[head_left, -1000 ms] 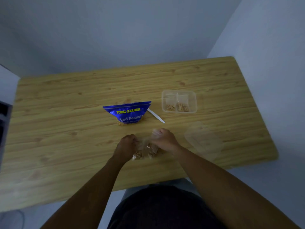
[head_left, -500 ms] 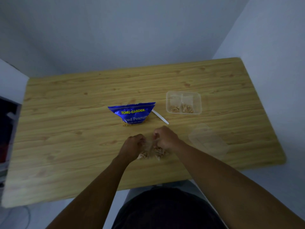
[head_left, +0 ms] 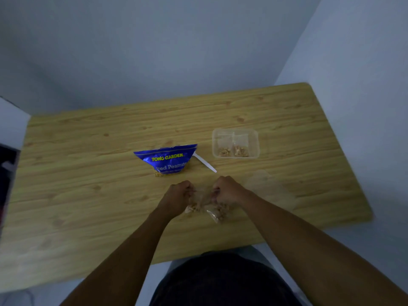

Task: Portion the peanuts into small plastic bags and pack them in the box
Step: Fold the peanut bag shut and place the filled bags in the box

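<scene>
Left hand [head_left: 178,196]: curled, pinches the left end of the top edge of the small plastic bag [head_left: 215,214].
Right hand [head_left: 227,191]: curled, pinches the right end of the same edge; exact finger placement hard to tell through blur.
Small plastic bag: clear, held between both hands near the front middle of the table [head_left: 88,173], top edge pulled taut, bottom sagging toward the tabletop; touching the wood or not, cannot tell.
Peanuts [head_left: 194,208]: sit in the bag's bottom, below and between the hands.
Peanut packet [head_left: 167,160]: blue, torn open at the top, lies just beyond the hands, apart from them.
Spoon [head_left: 205,162]: white, pokes out from the packet's right side, tip pointing toward the right hand.
Box [head_left: 256,138]: clear plastic, open, far right of the packet, well apart from the hands.
Packed bags [head_left: 225,150]: two in the box, side by side, peanuts at their near ends.
Lid [head_left: 269,191]: clear, faint, flat on the table just right of the right hand.
</scene>
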